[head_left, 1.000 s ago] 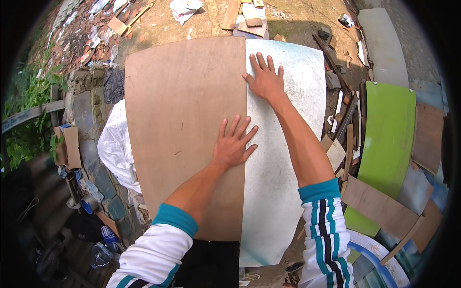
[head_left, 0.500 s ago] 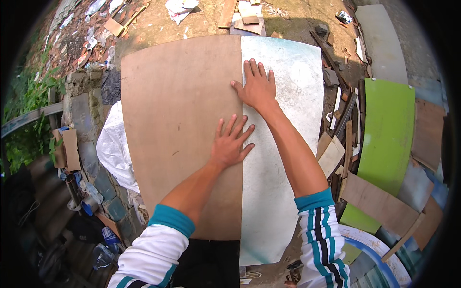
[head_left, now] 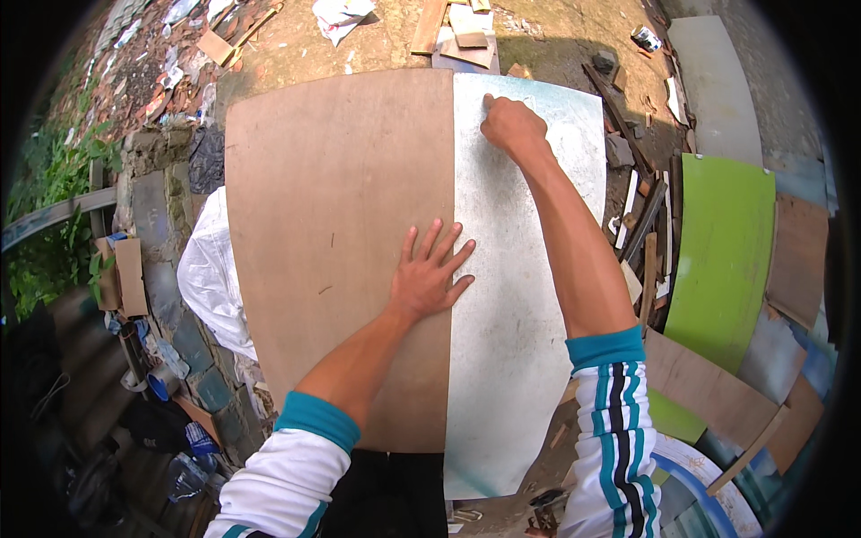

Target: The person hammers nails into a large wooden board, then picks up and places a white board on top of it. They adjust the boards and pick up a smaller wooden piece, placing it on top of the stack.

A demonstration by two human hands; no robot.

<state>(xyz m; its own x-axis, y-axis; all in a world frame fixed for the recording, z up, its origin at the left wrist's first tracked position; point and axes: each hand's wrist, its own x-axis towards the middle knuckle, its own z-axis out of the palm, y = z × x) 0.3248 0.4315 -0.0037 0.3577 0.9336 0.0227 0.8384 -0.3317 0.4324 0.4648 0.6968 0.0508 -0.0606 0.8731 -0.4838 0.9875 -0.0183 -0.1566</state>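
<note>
A brown plywood panel (head_left: 341, 179) lies edge to edge with a whitish, scuffed metal-looking sheet (head_left: 502, 386). My left hand (head_left: 426, 278) rests flat on the plywood with fingers spread, its fingertips and thumb reaching over the seam onto the pale sheet. Over the upper part of that sheet is my right hand (head_left: 516, 125), its fingers curled into a fist and one finger stretched toward the far end. Nothing shows in the right hand; its palm is hidden.
A green panel (head_left: 717, 260) and wood offcuts (head_left: 708, 386) lie to the right. On the left are a white sack (head_left: 213, 278) and a low stone wall (head_left: 161, 215). Scrap boards (head_left: 466, 40), a can (head_left: 645, 38) and rubble lie beyond the sheets.
My right hand has moved away from the seam, to the right and farther up the pale sheet. Its spread fingers have curled in. My left hand stays nearly in place.
</note>
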